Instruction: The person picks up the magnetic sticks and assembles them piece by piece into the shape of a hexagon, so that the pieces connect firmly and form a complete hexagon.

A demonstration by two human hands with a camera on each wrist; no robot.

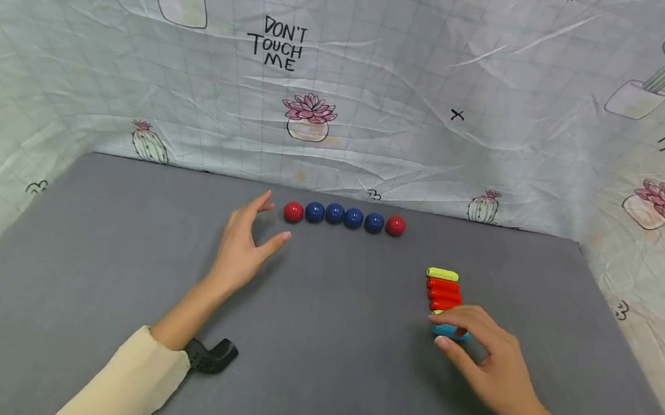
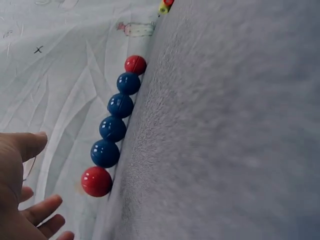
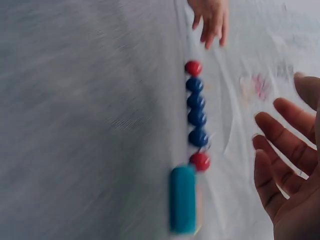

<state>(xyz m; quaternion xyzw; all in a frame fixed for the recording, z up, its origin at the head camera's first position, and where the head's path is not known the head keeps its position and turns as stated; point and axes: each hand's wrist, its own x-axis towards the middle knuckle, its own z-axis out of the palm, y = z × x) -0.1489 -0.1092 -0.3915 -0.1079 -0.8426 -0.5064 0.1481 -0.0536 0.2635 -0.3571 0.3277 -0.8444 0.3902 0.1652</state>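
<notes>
Several blue balls (image 1: 334, 213) form a row near the table's back edge, with a red ball (image 1: 293, 212) at its left end and another red ball (image 1: 395, 226) at its right end. Just left of the row, my left hand (image 1: 240, 248) holds nothing, thumb and fingers spread apart. To the right lies a column of short rods: a yellow rod (image 1: 442, 274) at the back, three red rods (image 1: 444, 296), a second yellow one mostly hidden, and a blue rod (image 1: 448, 332) nearest me. My right hand (image 1: 490, 365), empty with fingers gently bent, hovers by the blue rod and partly covers it.
A grey cloth (image 1: 312, 371) covers the table. Behind and beside it hangs a pale curtain (image 1: 373, 129) printed with cacti and lettering. A black wrist device (image 1: 214, 357) is at my left cuff.
</notes>
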